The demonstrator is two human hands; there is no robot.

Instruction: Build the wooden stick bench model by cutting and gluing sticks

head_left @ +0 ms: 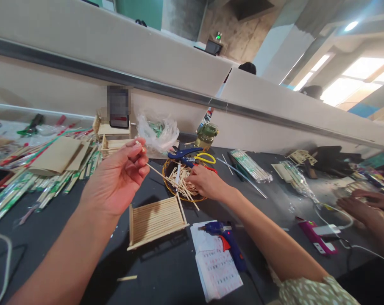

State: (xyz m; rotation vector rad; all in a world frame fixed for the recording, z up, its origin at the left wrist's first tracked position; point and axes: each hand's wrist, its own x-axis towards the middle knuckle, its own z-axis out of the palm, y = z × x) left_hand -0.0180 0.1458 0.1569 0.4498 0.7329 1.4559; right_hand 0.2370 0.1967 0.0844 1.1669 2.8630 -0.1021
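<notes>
My left hand (120, 178) is raised above the table, its fingers closed on a thin wooden stick (155, 170) that slants down toward a wicker basket. Loose short wooden sticks (179, 178) fill this round basket (165, 185). My right hand (207, 181) reaches in over the basket's right side with curled fingers; the fingertips are hidden among the sticks, so what they grip cannot be made out. Just in front of the basket lies a small panel of sticks (158, 218) joined side by side, with raised edge pieces.
A blue hot glue gun (225, 237) rests on printed paper (215, 271). Blue pliers (187, 154) and yellow-handled scissors (206, 158) lie by the basket. Packaged chopsticks (55, 182) cover the left. A phone (118, 106) stands behind. Another person's hands (366, 205) are at right.
</notes>
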